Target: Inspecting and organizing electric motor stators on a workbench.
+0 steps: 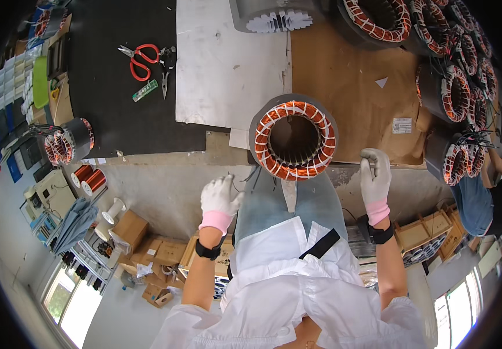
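A motor stator with orange copper windings laced in white cord stands at the bench's front edge, its round bore facing up. My left hand, in a white glove with a pink cuff, is off the stator's near left side, thumb apart from the bent fingers. A thin dark wire shows close to its fingertips; whether they touch it I cannot tell. My right hand, gloved the same way, is to the right of the stator, fingers curved and thumb apart, holding nothing. Dark lead wires hang below the stator's near side.
Red-handled scissors, pliers and a green-and-white cutter lie on the black mat. Several wound stators crowd the right side. A grey core with white slot liners stands at the back. Copper wire spools sit at left.
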The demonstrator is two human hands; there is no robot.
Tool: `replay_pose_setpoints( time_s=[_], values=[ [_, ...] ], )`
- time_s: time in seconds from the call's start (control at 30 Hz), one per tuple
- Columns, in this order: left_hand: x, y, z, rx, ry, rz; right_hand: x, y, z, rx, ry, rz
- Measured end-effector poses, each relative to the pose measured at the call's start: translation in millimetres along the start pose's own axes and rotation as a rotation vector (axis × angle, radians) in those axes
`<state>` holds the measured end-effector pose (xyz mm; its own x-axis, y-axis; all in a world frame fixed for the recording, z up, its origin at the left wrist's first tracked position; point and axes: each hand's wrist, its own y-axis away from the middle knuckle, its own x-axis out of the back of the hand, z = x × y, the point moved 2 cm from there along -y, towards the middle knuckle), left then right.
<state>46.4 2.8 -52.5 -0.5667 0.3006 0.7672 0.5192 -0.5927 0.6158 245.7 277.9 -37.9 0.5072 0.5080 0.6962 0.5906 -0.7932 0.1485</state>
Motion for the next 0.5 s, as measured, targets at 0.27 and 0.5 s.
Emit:
replay_pose_setpoints(
  time_s=[0.27,0.5],
  values=[
    [89,1,75,-0.231,0.469,0.485,-21,-8,-9,-0.051,-0.102,-0.169],
    [87,-25,139,-0.508,0.4,0.445,-70,-23,-13,-0.408,-0.434,-0.28]
  ],
)
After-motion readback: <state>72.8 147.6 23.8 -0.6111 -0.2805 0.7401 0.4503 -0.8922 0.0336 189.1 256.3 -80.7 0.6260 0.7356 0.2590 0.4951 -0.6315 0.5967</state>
